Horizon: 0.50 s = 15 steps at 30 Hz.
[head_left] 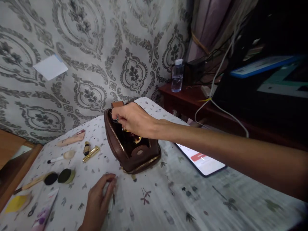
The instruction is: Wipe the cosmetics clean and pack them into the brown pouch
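Note:
A brown leather cosmetic bag [112, 138] stands unzipped on the patterned sheet, with shiny gold-and-red items [137, 138] inside. My right hand [134, 118] reaches over its opening, fingers pinched round a small dark object that I cannot make out. On the sheet in front of the bag rests my left hand [101, 197], thumb and forefinger stretched forward and no object visibly held. To the left of the bag lie a gold tube [91, 154], a small black-and-gold bottle [87, 148] and a pinkish tube [72, 139].
Farther left are a white-handled brush [59, 158], a wooden-handled brush [33, 183], a round green-lidded jar [66, 176], a yellow item [18, 203] and a purple-printed tube [45, 213]. A lit phone or tablet [204, 162] lies under my right forearm. A clear bottle [177, 77] stands on the red-brown table [187, 99].

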Each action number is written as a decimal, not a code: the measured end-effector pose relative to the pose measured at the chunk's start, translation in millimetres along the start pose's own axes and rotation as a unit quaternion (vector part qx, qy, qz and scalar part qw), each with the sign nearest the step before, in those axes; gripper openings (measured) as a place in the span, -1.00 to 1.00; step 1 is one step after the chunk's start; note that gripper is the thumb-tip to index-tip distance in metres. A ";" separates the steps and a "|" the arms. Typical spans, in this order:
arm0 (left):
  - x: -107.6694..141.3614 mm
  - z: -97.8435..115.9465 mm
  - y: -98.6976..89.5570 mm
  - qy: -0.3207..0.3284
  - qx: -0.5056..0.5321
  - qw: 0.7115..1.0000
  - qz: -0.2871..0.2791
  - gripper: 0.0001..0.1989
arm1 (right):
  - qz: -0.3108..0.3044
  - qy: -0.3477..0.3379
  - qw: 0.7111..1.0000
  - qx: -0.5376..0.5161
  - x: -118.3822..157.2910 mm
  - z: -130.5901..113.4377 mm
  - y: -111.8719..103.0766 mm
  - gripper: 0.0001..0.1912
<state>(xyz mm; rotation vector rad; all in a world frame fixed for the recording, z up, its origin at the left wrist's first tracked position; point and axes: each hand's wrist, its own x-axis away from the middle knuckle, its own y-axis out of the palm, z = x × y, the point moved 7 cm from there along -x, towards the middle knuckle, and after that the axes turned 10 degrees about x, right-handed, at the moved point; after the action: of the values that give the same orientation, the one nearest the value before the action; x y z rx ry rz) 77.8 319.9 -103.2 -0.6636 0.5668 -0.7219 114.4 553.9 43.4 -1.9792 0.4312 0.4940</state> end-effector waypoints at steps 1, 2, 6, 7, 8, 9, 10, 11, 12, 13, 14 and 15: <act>0.3 -1.2 0.5 0.002 -0.002 1.000 -0.007 -0.76 | -0.015 0.014 1.000 0.005 -0.5 3.3 5.4 -0.72; 0.7 -2.2 0.7 0.004 -0.003 1.000 -0.011 -0.76 | -0.030 0.029 0.999 0.011 -0.7 6.3 10.1 -0.70; 0.9 -4.3 2.1 0.010 -0.002 1.000 -0.021 -0.75 | -0.074 0.060 0.993 0.065 -2.3 11.3 18.4 -0.68; 0.7 -3.9 2.2 0.013 0.000 1.000 -0.020 -0.76 | -0.080 0.061 0.992 0.082 -3.1 10.9 18.3 -0.69; 0.5 -3.3 2.3 0.017 0.003 1.000 -0.020 -0.76 | -0.085 0.060 0.990 0.097 -3.8 10.3 17.8 -0.70; 0.4 -2.9 2.5 0.018 0.005 1.000 -0.021 -0.76 | -0.090 0.060 0.988 0.108 -4.4 9.7 17.4 -0.70; 0.4 -2.6 2.6 0.019 0.007 1.000 -0.023 -0.76 | -0.095 0.058 0.987 0.116 -4.7 9.3 17.2 -0.70; 0.5 -2.4 2.6 0.018 0.008 1.000 -0.024 -0.76 | -0.100 0.056 0.986 0.121 -4.7 9.0 17.4 -0.70; 0.8 -2.3 2.7 0.018 0.010 0.999 -0.027 -0.76 | -0.103 0.052 0.986 0.122 -4.5 8.7 17.8 -0.70; 1.2 -2.2 2.7 0.019 0.012 0.999 -0.028 -0.76 | -0.105 0.047 0.986 0.122 -4.2 8.5 18.3 -0.69; 1.6 -2.2 2.6 0.021 0.015 0.999 -0.028 -0.76 | -0.104 0.041 0.986 0.120 -3.7 8.5 18.9 -0.69; 2.0 -2.4 2.4 0.023 0.018 0.999 -0.026 -0.76 | -0.100 0.035 0.987 0.118 -3.3 8.6 19.3 -0.69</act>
<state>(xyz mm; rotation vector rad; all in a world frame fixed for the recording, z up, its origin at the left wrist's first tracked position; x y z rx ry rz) 78.4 318.9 -107.0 -0.6319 0.5784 -0.7966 100.6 553.7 27.1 -1.7906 0.3139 0.2349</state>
